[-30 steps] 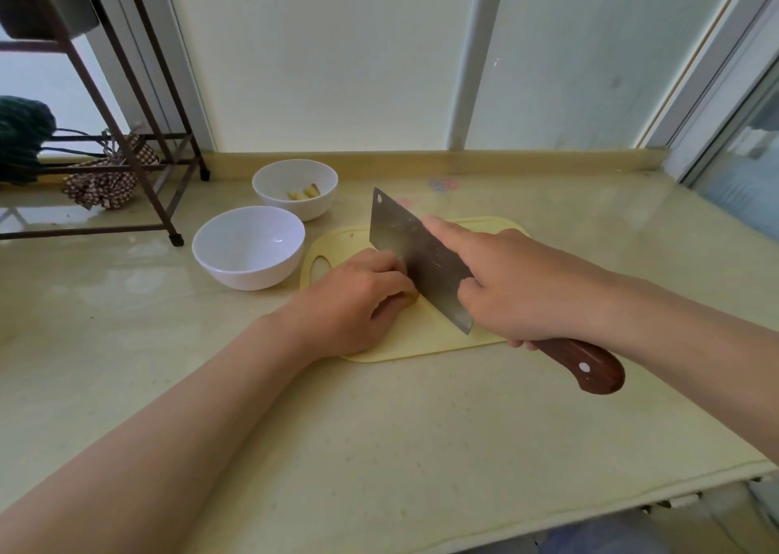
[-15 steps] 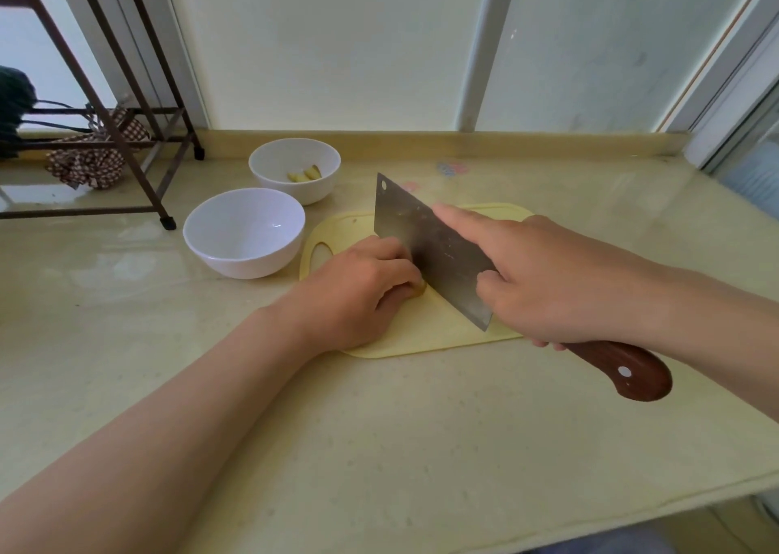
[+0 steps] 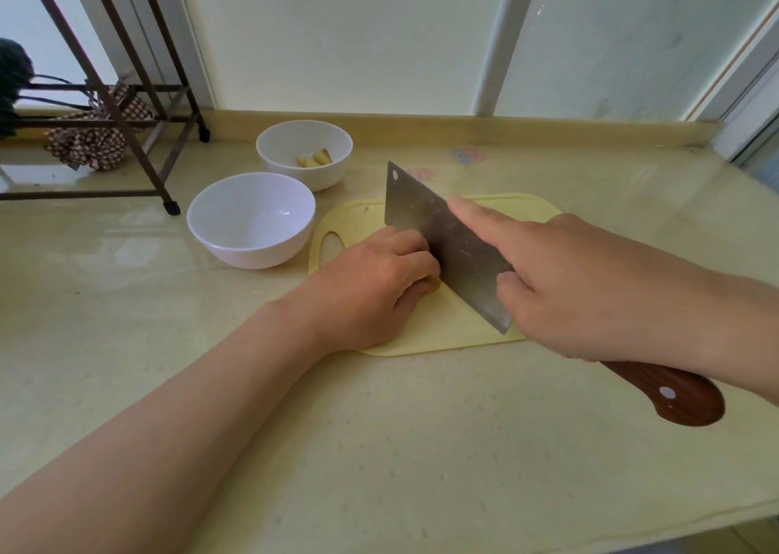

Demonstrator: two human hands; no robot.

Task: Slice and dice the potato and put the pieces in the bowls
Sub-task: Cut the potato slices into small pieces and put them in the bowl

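Observation:
My left hand [image 3: 375, 283] lies curled on the yellow cutting board [image 3: 442, 330], pressing down the potato [image 3: 434, 285], of which only a small yellow bit shows under the fingers. My right hand [image 3: 581, 283] grips a cleaver [image 3: 442, 241] by its brown wooden handle, forefinger stretched along the blade. The blade stands on edge right against my left knuckles. A white bowl [image 3: 251, 220] left of the board holds nothing. Behind it, a second white bowl [image 3: 304, 153] contains a few potato pieces [image 3: 314, 159].
A dark metal rack [image 3: 105, 102] stands at the back left of the beige counter [image 3: 379, 448], with a checked cloth [image 3: 84, 140] under it. A raised ledge and window panels run along the back. The counter's front edge is at the lower right.
The view has shifted slightly. Both hands keep the same pose, with the cleaver still against my left knuckles on the potato.

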